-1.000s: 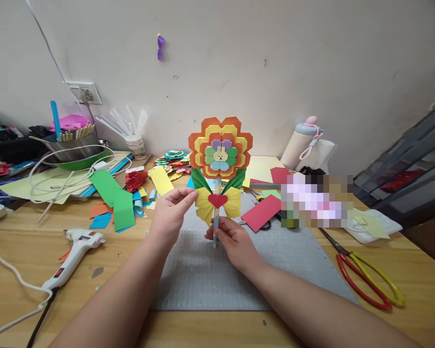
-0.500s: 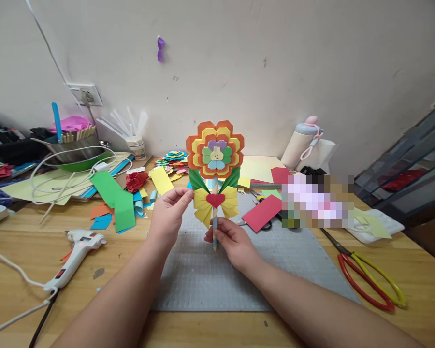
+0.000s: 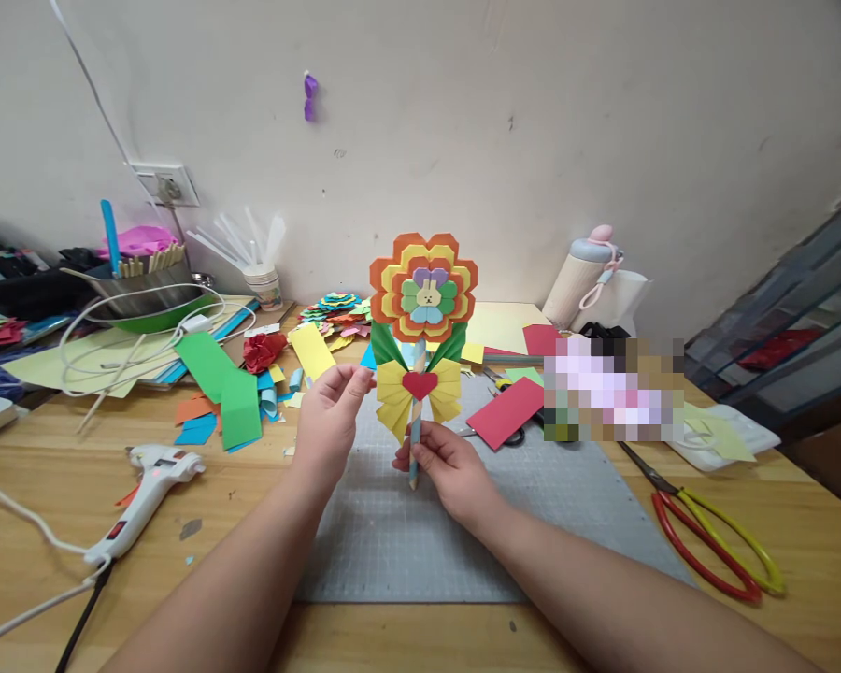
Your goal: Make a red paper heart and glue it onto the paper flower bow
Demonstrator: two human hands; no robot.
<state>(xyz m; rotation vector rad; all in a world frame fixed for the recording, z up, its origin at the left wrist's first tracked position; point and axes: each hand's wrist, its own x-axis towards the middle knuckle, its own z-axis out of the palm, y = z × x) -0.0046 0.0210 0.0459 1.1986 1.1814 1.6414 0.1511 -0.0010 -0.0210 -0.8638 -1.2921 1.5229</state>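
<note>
Flower [image 3: 424, 292] upright above the table [image 3: 392, 640], back from its near edge, stem [image 3: 416, 432] pinched by the right hand [image 3: 455, 469], left hand [image 3: 328, 413] beside the bow [image 3: 445, 389] (grip cannot be told), step judged inspection, next move calling for steady stem support.

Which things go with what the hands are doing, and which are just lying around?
Part of the job:
paper flower, its striped stem in the right hand
yellow bow with a red heart, near the left hand

Seemingly just lying around:
glue gun
scissors
bottle
</note>
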